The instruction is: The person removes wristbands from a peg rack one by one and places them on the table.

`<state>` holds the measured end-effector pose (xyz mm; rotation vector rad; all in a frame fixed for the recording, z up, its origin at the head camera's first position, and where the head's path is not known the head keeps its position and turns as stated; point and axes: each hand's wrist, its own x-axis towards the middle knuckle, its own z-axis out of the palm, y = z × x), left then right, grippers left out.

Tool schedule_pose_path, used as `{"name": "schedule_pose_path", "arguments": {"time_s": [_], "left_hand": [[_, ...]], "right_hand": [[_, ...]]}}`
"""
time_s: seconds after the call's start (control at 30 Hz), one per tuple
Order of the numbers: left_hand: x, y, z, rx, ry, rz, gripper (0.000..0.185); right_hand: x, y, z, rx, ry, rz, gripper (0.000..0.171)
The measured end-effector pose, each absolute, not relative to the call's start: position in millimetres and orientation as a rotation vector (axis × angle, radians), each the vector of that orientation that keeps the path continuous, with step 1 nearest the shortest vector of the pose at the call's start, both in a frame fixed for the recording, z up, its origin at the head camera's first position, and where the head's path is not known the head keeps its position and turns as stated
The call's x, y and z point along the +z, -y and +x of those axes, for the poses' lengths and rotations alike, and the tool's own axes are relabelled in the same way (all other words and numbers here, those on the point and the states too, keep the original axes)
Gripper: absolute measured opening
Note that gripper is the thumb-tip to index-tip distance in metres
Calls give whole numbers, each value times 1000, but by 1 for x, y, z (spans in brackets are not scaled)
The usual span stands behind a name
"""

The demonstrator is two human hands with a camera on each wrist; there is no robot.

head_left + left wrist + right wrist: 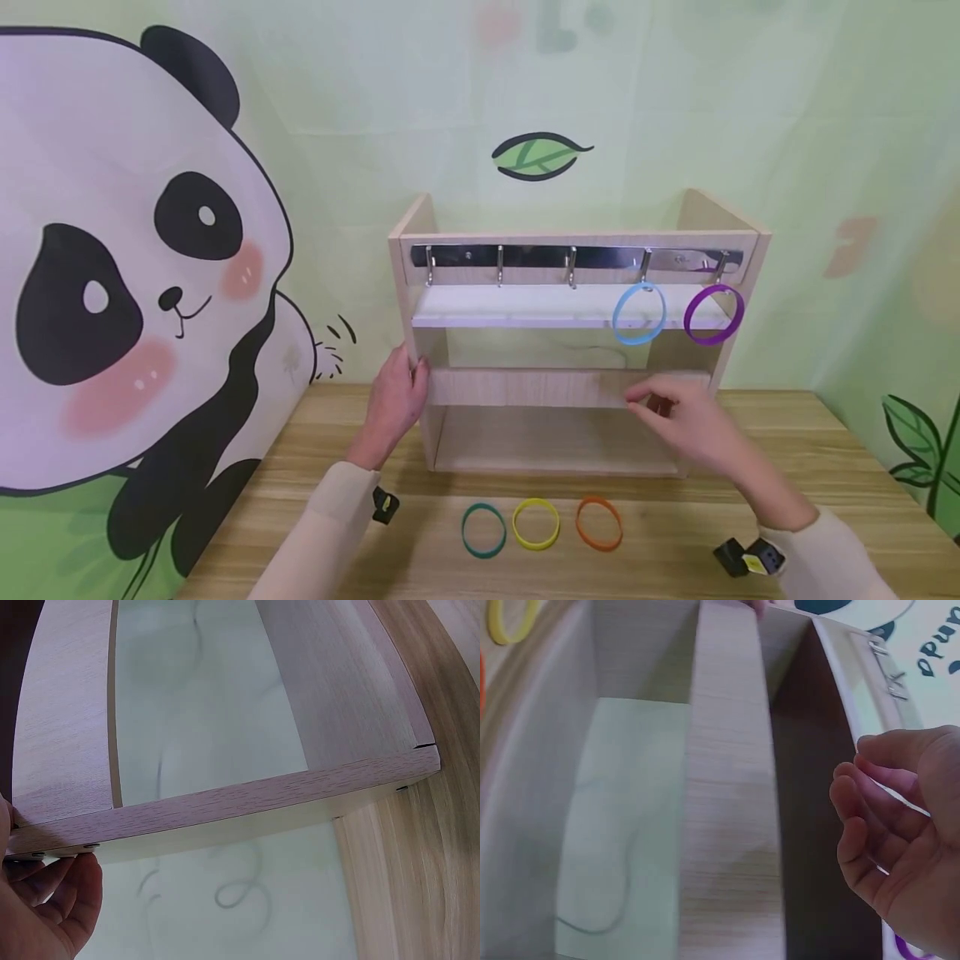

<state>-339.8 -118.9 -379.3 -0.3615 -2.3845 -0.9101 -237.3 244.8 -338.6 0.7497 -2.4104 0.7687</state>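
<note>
A wooden rack (558,387) stands on the table, with a metal hook rail (540,256) across its top. A blue ring (637,340) hangs on the fourth hook and a purple ring (708,340) on the fifth. Green (483,553), yellow (536,546) and orange (603,546) rings lie on the table in front. My left hand (411,377) grips the rack's left side panel; the left wrist view shows my palm (45,900) at that corner. My right hand (656,408) hovers before the middle crossbar with its fingers (855,817) loosely curled, holding nothing.
The wooden table (750,467) meets a wall with a panda picture (135,275) on the left and a green backdrop behind the rack. The three left hooks are bare. A leaf picture is at the right edge.
</note>
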Motion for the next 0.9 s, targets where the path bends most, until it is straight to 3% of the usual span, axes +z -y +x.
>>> {"name": "schedule_pose_path", "arguments": {"time_s": [0.4,0.9], "left_hand": [[-380,119,-340,-889,2369,-354,30],[-379,118,-341,-873,2357,-362,28]], "right_hand": [[-288,-252,-234,688,2175,634,14],[-256,-257,-246,632,2069,559,12]]}}
